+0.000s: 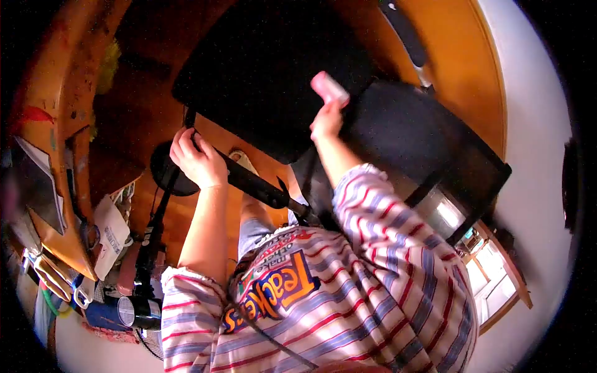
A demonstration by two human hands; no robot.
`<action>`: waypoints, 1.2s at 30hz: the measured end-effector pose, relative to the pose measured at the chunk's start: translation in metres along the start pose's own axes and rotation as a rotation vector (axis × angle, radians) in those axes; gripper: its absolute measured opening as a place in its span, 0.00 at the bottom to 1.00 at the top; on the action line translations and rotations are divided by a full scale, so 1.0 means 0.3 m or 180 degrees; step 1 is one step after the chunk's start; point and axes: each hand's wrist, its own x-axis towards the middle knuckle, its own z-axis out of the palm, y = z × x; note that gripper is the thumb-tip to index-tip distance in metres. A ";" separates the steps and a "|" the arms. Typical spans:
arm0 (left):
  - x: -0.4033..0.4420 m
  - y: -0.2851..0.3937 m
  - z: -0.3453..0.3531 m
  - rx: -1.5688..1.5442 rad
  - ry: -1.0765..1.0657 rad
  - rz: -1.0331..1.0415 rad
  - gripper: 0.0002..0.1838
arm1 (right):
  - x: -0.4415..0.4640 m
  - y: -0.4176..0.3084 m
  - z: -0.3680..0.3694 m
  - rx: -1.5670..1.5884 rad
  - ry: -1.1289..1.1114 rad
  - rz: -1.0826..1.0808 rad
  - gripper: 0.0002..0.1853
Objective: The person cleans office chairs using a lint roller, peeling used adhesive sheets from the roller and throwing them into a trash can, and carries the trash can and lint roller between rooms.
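Note:
My right hand [328,121] is closed around the lower end of a short pink-and-white cylinder [329,89], blurred by motion. It is held above a large black padded chair, beside the dark seat-like cushion [273,68]. Another black panel [404,118] of the chair spreads to the right of that hand. On the left, my left hand [199,158] curls its fingers over a black chair armrest [255,183]. The fingertips are partly hidden against the dark frame.
At left stands a stained wooden table [46,81], with pliers-like tools [53,273], scissors [82,293] and a white bag [111,233] near it. A black cylinder [140,312] lies below. A wood-framed window or mirror [494,273] is at right. My sandalled foot [244,160] shows on the wooden floor.

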 end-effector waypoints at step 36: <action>0.001 -0.021 -0.014 0.0134 -0.0123 0.0029 0.07 | 0.366 -0.198 -0.190 0.0679 0.0337 0.0650 0.15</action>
